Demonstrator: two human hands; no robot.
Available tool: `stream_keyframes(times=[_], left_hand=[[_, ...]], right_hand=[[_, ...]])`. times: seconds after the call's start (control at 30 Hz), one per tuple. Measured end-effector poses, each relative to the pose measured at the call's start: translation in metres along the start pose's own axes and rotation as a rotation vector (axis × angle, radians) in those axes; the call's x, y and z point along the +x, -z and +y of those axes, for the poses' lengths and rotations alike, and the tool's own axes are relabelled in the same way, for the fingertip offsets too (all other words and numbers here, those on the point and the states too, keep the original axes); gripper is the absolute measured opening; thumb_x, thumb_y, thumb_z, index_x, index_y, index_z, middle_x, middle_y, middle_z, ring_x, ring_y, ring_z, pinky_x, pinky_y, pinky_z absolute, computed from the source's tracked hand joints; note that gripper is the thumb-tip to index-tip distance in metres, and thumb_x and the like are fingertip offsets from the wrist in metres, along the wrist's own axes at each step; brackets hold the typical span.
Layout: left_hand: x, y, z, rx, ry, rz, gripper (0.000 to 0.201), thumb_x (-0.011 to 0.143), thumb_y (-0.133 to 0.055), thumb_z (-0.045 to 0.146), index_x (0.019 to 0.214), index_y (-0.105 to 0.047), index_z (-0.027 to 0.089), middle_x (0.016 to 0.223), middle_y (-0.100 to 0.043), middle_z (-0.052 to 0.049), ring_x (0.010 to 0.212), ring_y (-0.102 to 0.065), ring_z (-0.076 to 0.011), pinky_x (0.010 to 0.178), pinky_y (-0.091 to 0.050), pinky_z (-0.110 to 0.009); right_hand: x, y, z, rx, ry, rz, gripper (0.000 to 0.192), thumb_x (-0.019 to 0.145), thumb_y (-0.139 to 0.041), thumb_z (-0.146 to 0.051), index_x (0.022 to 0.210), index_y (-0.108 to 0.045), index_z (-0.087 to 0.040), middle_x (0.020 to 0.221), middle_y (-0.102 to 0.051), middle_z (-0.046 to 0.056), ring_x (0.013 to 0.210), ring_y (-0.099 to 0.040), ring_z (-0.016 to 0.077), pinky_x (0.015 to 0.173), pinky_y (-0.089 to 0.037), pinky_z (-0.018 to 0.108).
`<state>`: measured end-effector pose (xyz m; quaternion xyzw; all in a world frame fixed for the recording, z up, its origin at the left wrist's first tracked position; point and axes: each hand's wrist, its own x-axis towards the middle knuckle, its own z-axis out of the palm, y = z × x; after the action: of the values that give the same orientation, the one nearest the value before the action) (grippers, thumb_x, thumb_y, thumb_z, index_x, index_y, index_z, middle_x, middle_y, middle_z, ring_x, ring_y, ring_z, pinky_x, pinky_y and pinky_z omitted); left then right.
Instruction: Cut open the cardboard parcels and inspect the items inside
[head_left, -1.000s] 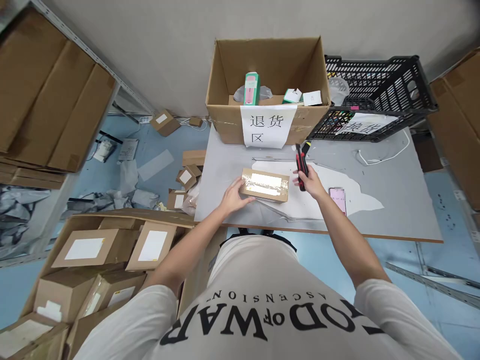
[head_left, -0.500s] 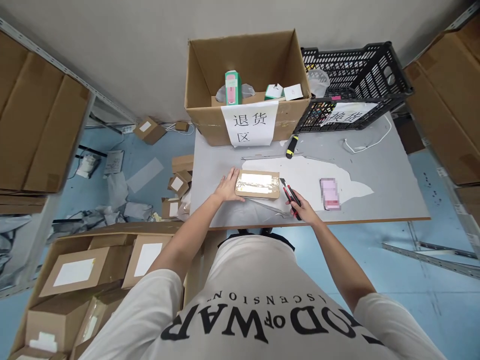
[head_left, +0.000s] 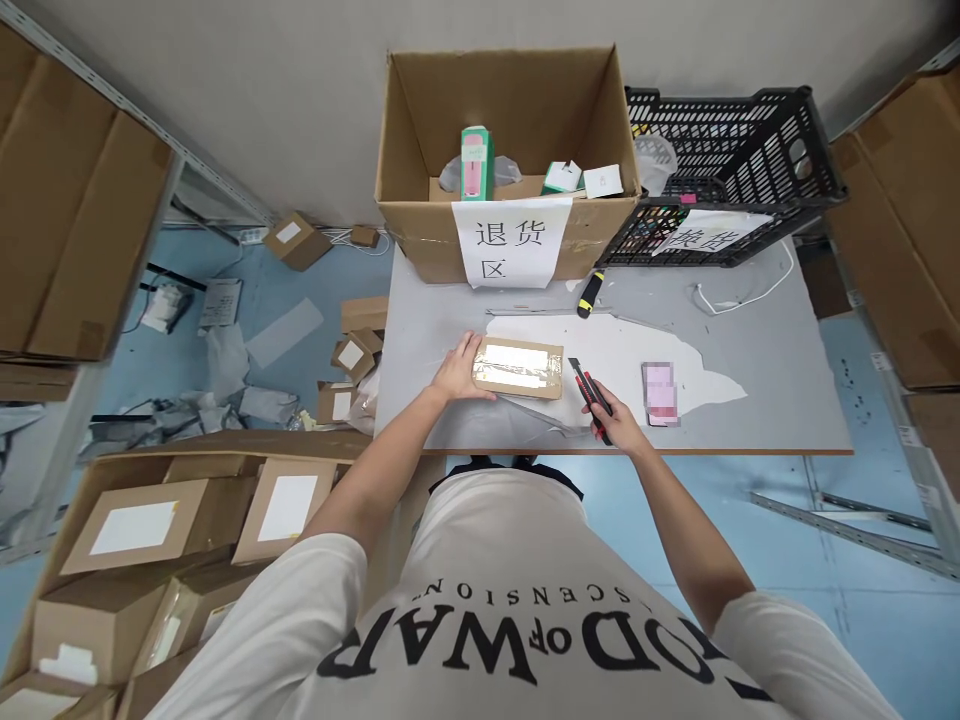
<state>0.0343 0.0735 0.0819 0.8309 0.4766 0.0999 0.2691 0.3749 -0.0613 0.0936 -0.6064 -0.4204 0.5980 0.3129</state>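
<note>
A small cardboard box with a white label under clear tape lies flat on the table. My left hand grips its left end, fingers at the far corner and thumb along the near side. In my right hand is a black and red utility knife, its tip pointing up and left, just off the box's right end. To the right of that hand lies a pink phone-like item, blurred out. A yellow and black handle rests farther back on the table.
A large open carton with a paper sign and small green boxes stands at the table's back. Beside it is a black plastic crate. A white cable lies at right. Boxes fill a big carton at my lower left.
The utility knife in my right hand has shifted slightly right and away from the box's end. My left hand stays on the box. The whole view has moved a little.
</note>
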Motion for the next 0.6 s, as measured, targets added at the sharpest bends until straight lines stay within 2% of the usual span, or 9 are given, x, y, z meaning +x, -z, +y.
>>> stream_keyframes(times=[0.4,0.6], left_hand=[[-0.001,0.0,0.0,-0.054,0.004,0.006,0.139,0.035,-0.077,0.069,0.144,-0.012,0.013,0.149,-0.014,-0.024,0.137,-0.022,-0.0392,0.109,-0.028,-0.048],[-0.002,0.002,0.0,-0.082,0.005,0.005,0.138,0.036,-0.077,0.07,0.144,-0.012,0.014,0.15,-0.013,-0.023,0.136,-0.024,-0.0397,0.108,-0.029,-0.048]], right_hand=[[0.004,-0.007,-0.004,0.081,0.0,-0.024,0.077,0.08,-0.055,-0.054,0.146,-0.023,-0.027,0.091,-0.06,0.005,0.05,-0.055,0.0102,0.042,-0.048,0.026],[0.009,-0.01,-0.004,0.125,-0.002,0.018,0.076,0.081,-0.055,-0.054,0.145,-0.024,-0.028,0.09,-0.06,0.004,0.049,-0.054,0.01,0.041,-0.046,0.025]])
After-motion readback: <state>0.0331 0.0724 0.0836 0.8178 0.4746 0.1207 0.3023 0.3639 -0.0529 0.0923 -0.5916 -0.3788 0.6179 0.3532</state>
